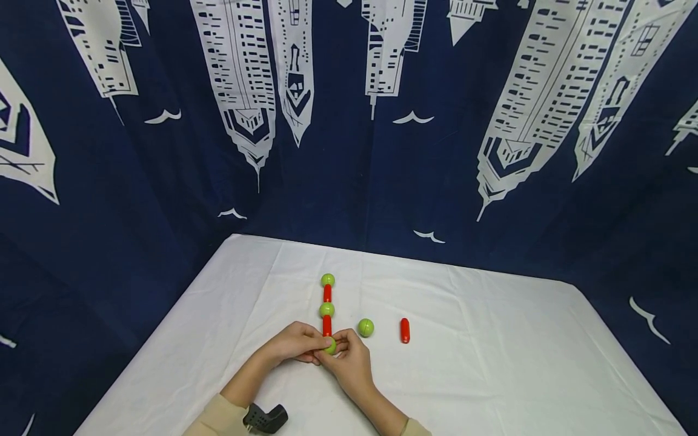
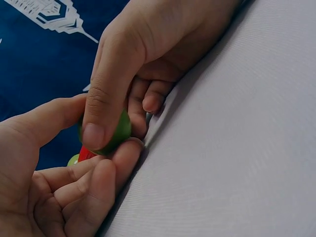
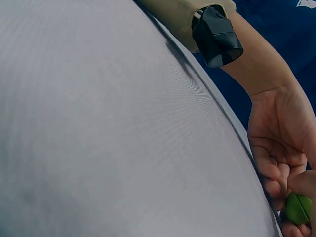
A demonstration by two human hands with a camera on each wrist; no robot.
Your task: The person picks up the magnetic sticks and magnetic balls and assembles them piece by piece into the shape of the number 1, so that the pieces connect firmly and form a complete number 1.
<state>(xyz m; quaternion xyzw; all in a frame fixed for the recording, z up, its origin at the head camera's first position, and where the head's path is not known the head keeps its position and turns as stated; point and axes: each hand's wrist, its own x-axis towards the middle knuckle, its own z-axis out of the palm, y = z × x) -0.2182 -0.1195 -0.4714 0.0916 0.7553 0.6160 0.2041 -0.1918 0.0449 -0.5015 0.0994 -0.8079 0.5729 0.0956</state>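
Note:
Near the middle of the white table, a line of green balls and red rods points away from me. From the far end come a green ball (image 1: 328, 280), a red rod (image 1: 327, 293), a middle green ball (image 1: 326, 310), a second red rod (image 1: 327, 326) and the nearest green ball (image 1: 330, 347). My left hand (image 1: 297, 343) pinches that nearest ball from the left, while my right hand (image 1: 351, 362) holds it from the right. Both hands partly cover it. In the left wrist view, a thumb presses on this green ball (image 2: 121, 132), with red just behind it.
To the right of the line lie a loose green ball (image 1: 366, 327) and, farther right, a loose red rod (image 1: 405, 330). A white cloth covers the table (image 1: 491, 363). Behind it hangs a dark blue curtain (image 1: 338, 181) with white buildings. A black device (image 1: 265, 418) is at my left wrist.

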